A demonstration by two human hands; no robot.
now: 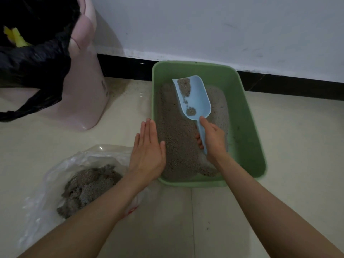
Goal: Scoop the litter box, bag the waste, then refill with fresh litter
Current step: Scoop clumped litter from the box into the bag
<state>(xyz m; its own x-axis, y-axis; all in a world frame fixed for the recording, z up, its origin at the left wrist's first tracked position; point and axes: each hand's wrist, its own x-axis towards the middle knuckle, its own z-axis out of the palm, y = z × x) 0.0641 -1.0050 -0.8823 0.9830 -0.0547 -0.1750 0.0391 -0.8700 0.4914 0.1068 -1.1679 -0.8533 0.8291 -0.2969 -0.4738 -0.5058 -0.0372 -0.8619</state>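
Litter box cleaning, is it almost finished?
Not yet. Some scooped litter already lies in the clear bag. The right hand holds the blue scoop, carrying clumps above the green litter box; the left hand is open. More scooping, closing the bag and adding fresh litter look undone.

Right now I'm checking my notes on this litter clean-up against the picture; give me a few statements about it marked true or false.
1. The right hand holds the blue scoop by its handle. True.
2. The scoop is empty. False: it carries some litter.
3. The left hand grips the clear plastic bag. False: it is open with straight fingers, at the green litter box's left rim.
4. The clear bag already holds litter. True.
5. The pink bin is lined with a white bag. False: its bag is black.
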